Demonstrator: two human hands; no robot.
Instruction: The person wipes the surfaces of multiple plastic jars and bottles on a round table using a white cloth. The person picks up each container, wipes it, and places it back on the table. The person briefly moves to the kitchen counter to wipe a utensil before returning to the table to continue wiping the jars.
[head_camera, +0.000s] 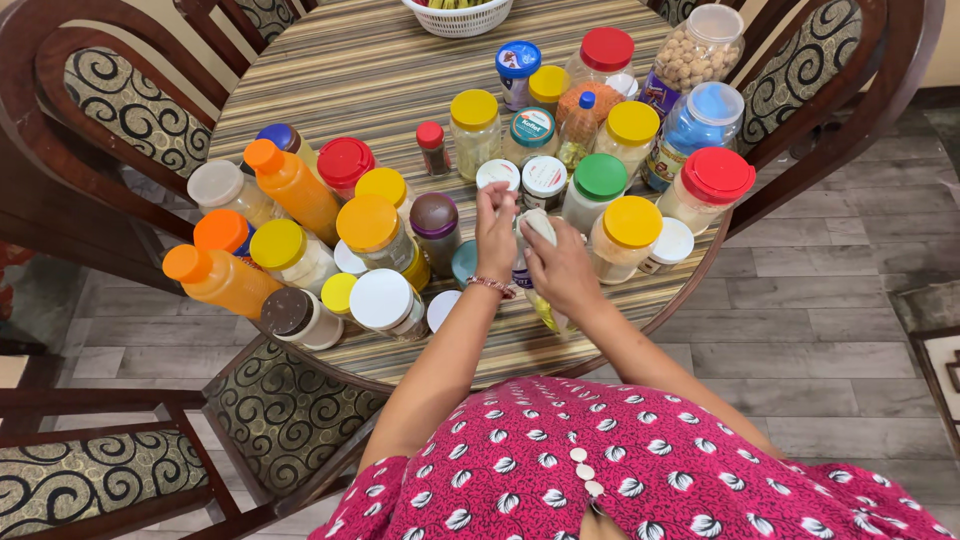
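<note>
Round striped table (380, 70), dark wooden chairs (120, 110) with swirl-patterned cushions, grey wood-plank floor (830, 300)

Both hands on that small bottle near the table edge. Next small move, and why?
Probably twist the white cap off: the right hand grips it while the left hand touches the small bottle from the other side, held over the table among jars.

Your bench (340, 70) is striped brown and tan. You see orange bottles (290, 185), yellow-lidded jars (474, 125), a red-lidded jar (708, 185), a green-lidded jar (596, 188), and black-swirl chair cushions (130, 110).
</note>
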